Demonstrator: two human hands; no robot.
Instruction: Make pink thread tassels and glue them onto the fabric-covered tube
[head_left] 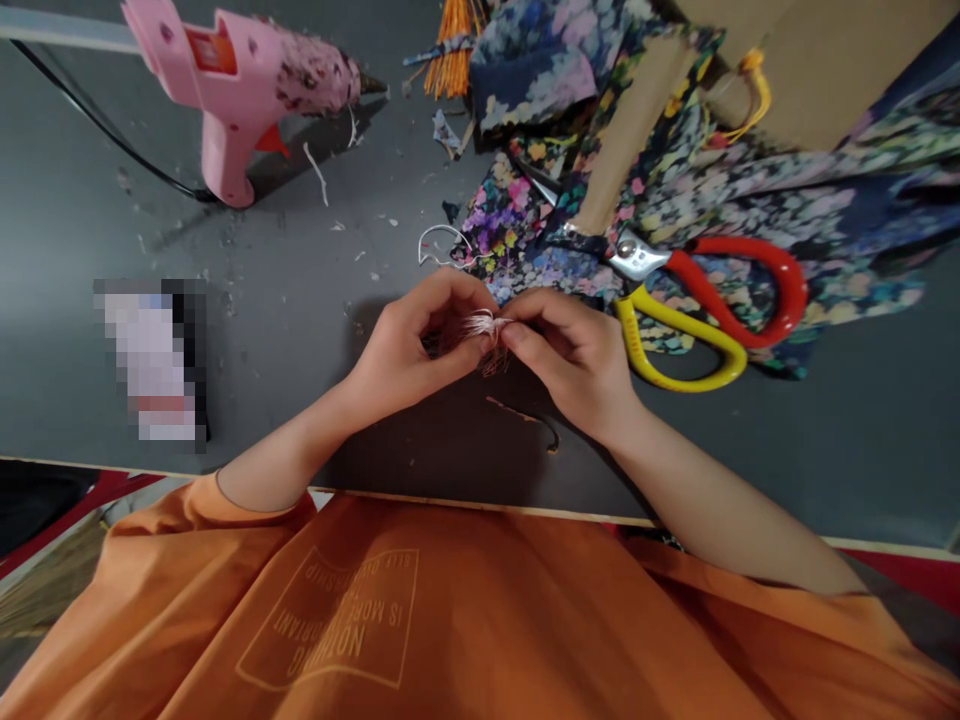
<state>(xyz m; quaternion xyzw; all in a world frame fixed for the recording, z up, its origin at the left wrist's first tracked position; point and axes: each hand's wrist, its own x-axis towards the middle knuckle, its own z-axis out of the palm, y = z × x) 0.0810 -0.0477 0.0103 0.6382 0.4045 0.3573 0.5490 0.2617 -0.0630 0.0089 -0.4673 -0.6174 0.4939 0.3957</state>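
Between my two hands is a small bundle of fine threads (486, 323), white at the top with brownish-red strands spreading below. My left hand (420, 340) pinches it from the left with thumb and fingers. From the right, the thumb and forefinger of my right hand (570, 345) close on the bundle's white end. A curved piece of white thread (442, 245) lies on the table just beyond my hands. Scissors (637, 255) with one red and one yellow handle rest on floral cloth to the right of my right hand.
A pink glue gun (247, 70) lies at the upper left, with glue scraps nearby. Floral fabric (540, 70), orange threads (452, 50) and brown cardboard (825, 70) fill the upper right. A blurred-out object (154, 360) is at the left. A dark strand (525, 415) lies near the table's front edge.
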